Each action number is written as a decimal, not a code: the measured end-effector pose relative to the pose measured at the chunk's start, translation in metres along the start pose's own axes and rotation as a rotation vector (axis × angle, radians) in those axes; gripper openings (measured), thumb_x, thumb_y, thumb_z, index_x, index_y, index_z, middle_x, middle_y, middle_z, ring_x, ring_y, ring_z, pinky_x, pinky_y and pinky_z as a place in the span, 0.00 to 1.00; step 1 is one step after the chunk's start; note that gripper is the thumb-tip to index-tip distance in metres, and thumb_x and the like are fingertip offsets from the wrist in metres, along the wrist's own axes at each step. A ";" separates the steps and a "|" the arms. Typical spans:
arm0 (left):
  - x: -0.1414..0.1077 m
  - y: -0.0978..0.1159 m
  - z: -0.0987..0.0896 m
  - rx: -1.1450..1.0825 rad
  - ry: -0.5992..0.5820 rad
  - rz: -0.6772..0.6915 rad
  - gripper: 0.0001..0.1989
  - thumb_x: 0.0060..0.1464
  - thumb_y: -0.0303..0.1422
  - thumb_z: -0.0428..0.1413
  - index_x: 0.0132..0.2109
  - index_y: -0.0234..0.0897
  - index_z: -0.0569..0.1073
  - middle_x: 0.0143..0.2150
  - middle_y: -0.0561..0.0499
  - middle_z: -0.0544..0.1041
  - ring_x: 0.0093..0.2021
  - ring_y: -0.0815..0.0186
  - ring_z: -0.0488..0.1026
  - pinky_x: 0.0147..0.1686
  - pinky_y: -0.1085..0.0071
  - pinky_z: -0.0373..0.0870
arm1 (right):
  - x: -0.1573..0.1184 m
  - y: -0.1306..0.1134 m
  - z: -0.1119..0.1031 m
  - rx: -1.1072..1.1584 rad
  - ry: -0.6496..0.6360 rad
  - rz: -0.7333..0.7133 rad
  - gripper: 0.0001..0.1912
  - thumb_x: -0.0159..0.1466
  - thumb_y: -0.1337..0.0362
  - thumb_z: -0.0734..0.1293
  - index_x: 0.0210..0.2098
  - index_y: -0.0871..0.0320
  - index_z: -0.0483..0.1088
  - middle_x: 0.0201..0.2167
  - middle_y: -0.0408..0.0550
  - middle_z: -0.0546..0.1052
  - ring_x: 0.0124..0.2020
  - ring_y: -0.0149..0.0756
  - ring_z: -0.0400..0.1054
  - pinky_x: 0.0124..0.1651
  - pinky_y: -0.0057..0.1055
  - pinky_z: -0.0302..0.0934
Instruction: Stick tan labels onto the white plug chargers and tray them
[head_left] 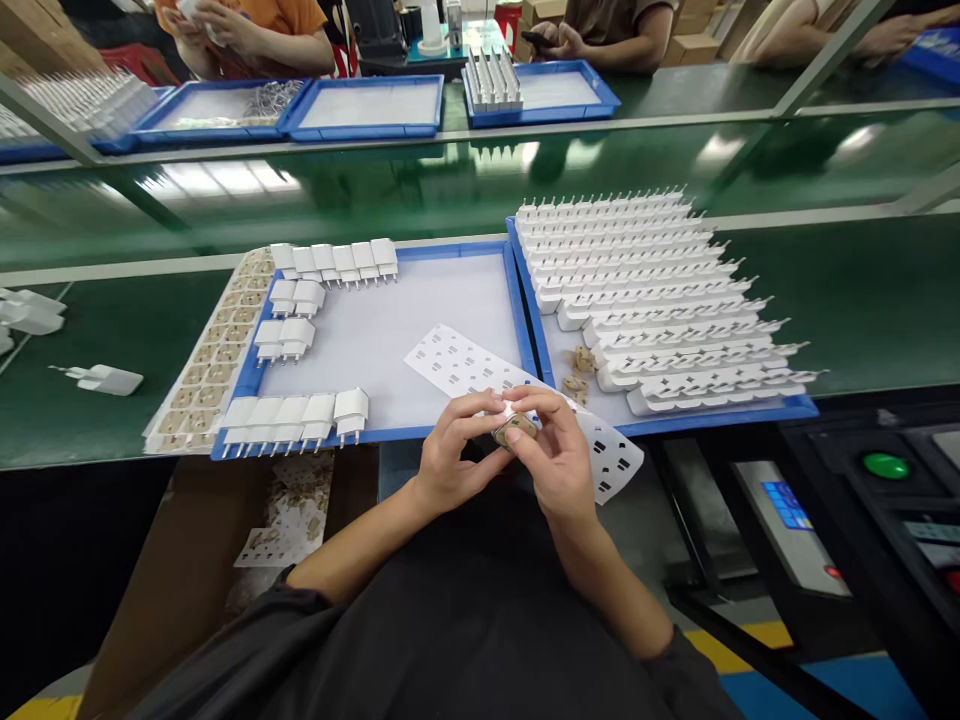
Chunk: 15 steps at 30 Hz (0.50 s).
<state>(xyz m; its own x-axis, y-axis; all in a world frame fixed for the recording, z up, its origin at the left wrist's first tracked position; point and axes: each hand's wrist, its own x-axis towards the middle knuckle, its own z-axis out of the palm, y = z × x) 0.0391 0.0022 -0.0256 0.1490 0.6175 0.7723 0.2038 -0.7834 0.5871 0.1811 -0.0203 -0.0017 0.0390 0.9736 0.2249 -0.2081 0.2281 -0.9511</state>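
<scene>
hands meet just in front of the near edge of the blue tray, close to the person's body. left hand and right hand both have the fingers closed in a pinch on one small white charger plug, which sits between the fingertips with a brownish label face turned up; it is held in the air, above the gap between the tray and the dark sleeves. under the right hand lies a white sticker sheet with small dark marks, tilted, one end on the tray floor and the other end hanging over the tray edge. inside this tray, finished white plugs stand in short rows along the left, far and near walls. just beside it to the right, a second blue tray carries many long rows of white plugs with the pins up. a sheet of brown labels lies left of the first tray. a single plug lies alone on the green belt. other people's hands work at far trays.
</scene>
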 end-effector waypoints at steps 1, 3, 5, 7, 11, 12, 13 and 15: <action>0.000 -0.001 0.001 0.003 0.008 0.025 0.25 0.56 0.23 0.65 0.58 0.42 0.70 0.51 0.46 0.75 0.53 0.62 0.78 0.58 0.56 0.79 | 0.001 0.001 0.001 0.019 0.010 -0.005 0.07 0.66 0.67 0.69 0.43 0.49 0.75 0.48 0.46 0.76 0.56 0.38 0.72 0.59 0.38 0.69; 0.000 -0.002 0.002 0.008 0.016 0.051 0.25 0.56 0.23 0.65 0.58 0.42 0.69 0.52 0.46 0.75 0.53 0.62 0.78 0.58 0.55 0.79 | 0.002 0.001 0.003 0.059 0.021 -0.012 0.07 0.66 0.68 0.69 0.41 0.49 0.76 0.47 0.46 0.77 0.54 0.38 0.73 0.60 0.40 0.69; -0.001 -0.003 0.003 0.014 0.017 0.057 0.24 0.57 0.24 0.65 0.58 0.42 0.69 0.52 0.46 0.75 0.53 0.62 0.77 0.58 0.53 0.79 | 0.003 0.002 0.004 0.101 0.026 -0.007 0.07 0.66 0.68 0.69 0.41 0.49 0.77 0.46 0.45 0.78 0.54 0.38 0.74 0.61 0.41 0.68; -0.001 -0.004 0.003 0.026 0.020 0.069 0.22 0.59 0.25 0.64 0.57 0.42 0.69 0.51 0.46 0.75 0.52 0.62 0.77 0.58 0.52 0.79 | 0.003 0.003 0.005 0.131 0.032 0.002 0.07 0.66 0.68 0.69 0.40 0.48 0.77 0.46 0.45 0.78 0.53 0.38 0.74 0.62 0.42 0.68; -0.002 -0.005 0.004 0.053 0.017 0.102 0.20 0.60 0.25 0.63 0.56 0.42 0.69 0.51 0.47 0.75 0.52 0.64 0.77 0.58 0.52 0.79 | 0.003 0.004 0.006 0.146 0.045 -0.004 0.08 0.66 0.69 0.69 0.40 0.48 0.78 0.46 0.43 0.78 0.53 0.36 0.74 0.62 0.39 0.68; -0.002 -0.006 0.004 0.052 0.016 0.108 0.21 0.59 0.24 0.63 0.57 0.41 0.69 0.51 0.47 0.75 0.52 0.64 0.77 0.59 0.52 0.79 | 0.002 0.004 0.007 0.148 0.047 -0.005 0.08 0.66 0.69 0.69 0.40 0.47 0.78 0.46 0.43 0.78 0.53 0.36 0.74 0.62 0.39 0.68; -0.002 -0.006 0.003 0.046 0.017 0.108 0.22 0.59 0.24 0.64 0.57 0.41 0.69 0.51 0.47 0.75 0.53 0.63 0.77 0.59 0.52 0.79 | 0.002 0.005 0.006 0.153 0.046 -0.002 0.09 0.66 0.69 0.69 0.40 0.47 0.78 0.46 0.43 0.78 0.53 0.36 0.74 0.62 0.38 0.68; -0.002 -0.007 0.002 0.020 0.019 0.085 0.23 0.57 0.23 0.65 0.57 0.43 0.69 0.52 0.47 0.74 0.53 0.63 0.77 0.58 0.52 0.79 | 0.003 0.006 0.004 0.163 0.033 0.016 0.10 0.67 0.68 0.68 0.41 0.46 0.79 0.47 0.43 0.79 0.54 0.37 0.74 0.62 0.39 0.68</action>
<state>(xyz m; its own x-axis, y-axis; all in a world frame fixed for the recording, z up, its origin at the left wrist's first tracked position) 0.0392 0.0067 -0.0320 0.1481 0.5474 0.8236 0.2104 -0.8312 0.5146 0.1763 -0.0163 -0.0057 0.0663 0.9775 0.2003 -0.3651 0.2106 -0.9068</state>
